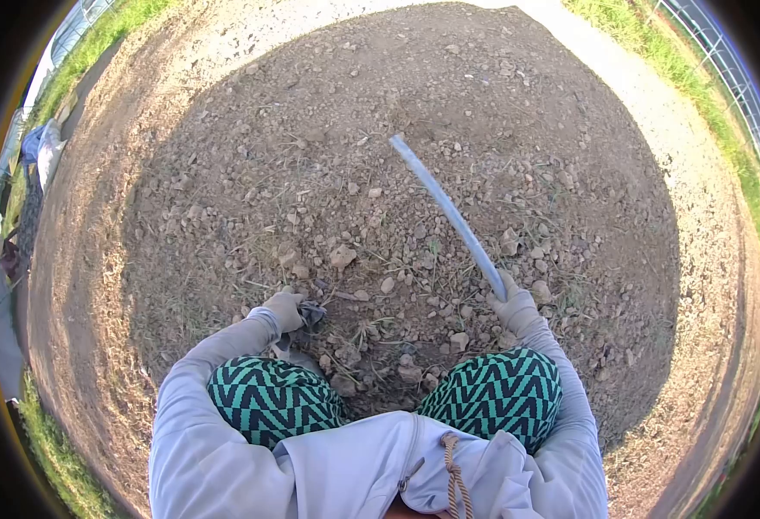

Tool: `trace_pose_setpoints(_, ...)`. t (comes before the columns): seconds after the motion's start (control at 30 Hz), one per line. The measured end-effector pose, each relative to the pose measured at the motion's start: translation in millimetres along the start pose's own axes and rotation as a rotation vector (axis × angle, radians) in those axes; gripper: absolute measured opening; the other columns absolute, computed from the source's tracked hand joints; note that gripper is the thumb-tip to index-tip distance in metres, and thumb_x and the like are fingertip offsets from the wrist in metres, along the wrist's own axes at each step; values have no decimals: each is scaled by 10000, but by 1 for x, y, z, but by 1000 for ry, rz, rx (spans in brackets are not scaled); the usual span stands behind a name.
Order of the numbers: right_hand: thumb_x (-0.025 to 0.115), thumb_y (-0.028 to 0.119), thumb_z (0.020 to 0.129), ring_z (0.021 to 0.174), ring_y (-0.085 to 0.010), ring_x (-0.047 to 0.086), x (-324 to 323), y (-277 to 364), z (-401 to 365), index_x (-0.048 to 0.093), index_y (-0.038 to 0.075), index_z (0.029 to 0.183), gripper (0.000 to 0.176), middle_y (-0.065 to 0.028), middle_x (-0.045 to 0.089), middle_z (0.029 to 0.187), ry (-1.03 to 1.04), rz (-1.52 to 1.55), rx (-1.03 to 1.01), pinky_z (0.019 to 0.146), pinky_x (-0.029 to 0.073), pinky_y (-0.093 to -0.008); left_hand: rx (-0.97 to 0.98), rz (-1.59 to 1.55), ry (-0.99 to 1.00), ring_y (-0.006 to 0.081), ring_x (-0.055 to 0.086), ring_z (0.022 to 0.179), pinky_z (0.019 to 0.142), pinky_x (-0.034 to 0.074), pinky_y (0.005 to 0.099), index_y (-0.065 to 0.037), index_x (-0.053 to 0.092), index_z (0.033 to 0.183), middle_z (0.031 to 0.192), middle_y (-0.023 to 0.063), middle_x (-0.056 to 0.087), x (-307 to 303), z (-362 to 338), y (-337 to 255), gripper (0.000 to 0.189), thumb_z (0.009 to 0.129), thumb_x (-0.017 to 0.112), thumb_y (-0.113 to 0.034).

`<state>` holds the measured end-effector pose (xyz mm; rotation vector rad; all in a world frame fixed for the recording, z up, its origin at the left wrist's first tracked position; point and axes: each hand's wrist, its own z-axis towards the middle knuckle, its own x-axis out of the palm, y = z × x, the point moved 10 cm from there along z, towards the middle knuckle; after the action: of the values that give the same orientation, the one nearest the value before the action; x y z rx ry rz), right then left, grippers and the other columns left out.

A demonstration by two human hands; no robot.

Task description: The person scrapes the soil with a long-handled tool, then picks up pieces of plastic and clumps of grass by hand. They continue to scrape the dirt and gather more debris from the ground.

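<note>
Head view, looking straight down at a person crouched over the soil [250,173]. The right hand [511,303] is wrapped tight round the near end of a long pale rod [449,214] — the rod runs up and away from that hand, slanting off to its left, with the far end out over the clods. On the other side, the left hand [285,307] is low to the ground, fingers curled closed on a small dark object [312,311] that pokes out on its inner side; what that object is can't be made out. Between the two hands lies loose earth strewn with stones [343,256] and dry stalks. Just behind each hand sits a knee in green-and-black zigzag trousers [267,400], with grey sleeves [198,363] running back from the wrists. Well beyond the right hand, a strip of grass [687,82] edges the plot.
</note>
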<state>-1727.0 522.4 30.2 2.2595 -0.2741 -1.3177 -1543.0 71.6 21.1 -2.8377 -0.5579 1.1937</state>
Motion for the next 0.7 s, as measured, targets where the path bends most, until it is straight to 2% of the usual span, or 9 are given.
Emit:
trace_pose_setpoints(0.03, 689, 282, 787, 931, -368, 658, -12, -20, 16, 395, 176, 1417, 704, -217, 662, 1038, -112, 62, 46, 797, 513, -417, -4, 0, -2, 369, 545, 1169, 986, 461, 388, -86, 563, 1298, 1321, 214, 468, 1, 2, 2, 599, 717, 666, -188)
trace_pose_setpoints(0.13, 698, 298, 769, 932, -362, 658, -33, -35, 43, 387, 132, 1416, 737, -224, 660, 1027, -130, 32, 130, 798, 513, -403, -21, 25, 20, 377, 557, 1145, 974, 466, 393, -78, 579, 1271, 1289, 214, 490, 6, 8, 6, 589, 701, 672, -191)
trace_pose_setpoints(0.23, 669, 298, 756, 987, -379, 643, -24, -5, 23, 371, 105, 1422, 755, -239, 654, 1057, 3, -67, 106, 848, 510, -420, -19, 105, 56, 367, 539, 1178, 985, 463, 402, -104, 547, 1318, 1322, 202, 475, 0, 10, 0, 587, 748, 642, -207)
trace_pose_setpoints(0.27, 668, 314, 778, 977, -392, 639, -7, -1, 19, 364, 112, 1423, 740, -234, 654, 1061, 64, -59, 14, 856, 504, -434, -18, 133, 74, 360, 530, 1196, 991, 461, 405, -117, 530, 1344, 1341, 196, 466, 2, 7, -4, 591, 769, 630, -212)
trace_pose_setpoints(0.37, 662, 332, 808, 974, -398, 636, 16, 47, -19, 361, 165, 1426, 708, -233, 653, 1062, 270, -105, -168, 861, 501, -446, -48, 111, 107, 362, 531, 1197, 991, 461, 407, -118, 528, 1345, 1338, 202, 470, -1, 4, -6, 591, 770, 628, -210)
trace_pose_setpoints(0.47, 649, 343, 834, 979, -390, 637, 24, 63, -34, 362, 225, 1423, 666, -226, 656, 1047, 354, -178, -163, 857, 498, -453, -19, 103, 64, 367, 542, 1178, 982, 467, 407, -113, 524, 1347, 1320, 223, 480, -2, 4, -6, 604, 759, 629, -203)
trace_pose_setpoints(0.6, 677, 357, 807, 965, -355, 650, 10, 41, -6, 429, 235, 1385, 640, -184, 674, 1015, 123, -63, -81, 834, 508, -427, 11, 57, 2, 372, 558, 1150, 971, 473, 402, -79, 560, 1287, 1294, 219, 498, 5, 5, 2, 568, 733, 636, -180)
trace_pose_setpoints(0.7, 682, 335, 794, 947, -356, 655, -20, 41, 12, 462, 220, 1367, 625, -176, 679, 1005, 25, 91, -168, 825, 516, -419, 5, 56, 30, 369, 560, 1146, 965, 476, 398, -53, 576, 1257, 1278, 211, 505, 2, 4, 3, 553, 719, 637, -163)
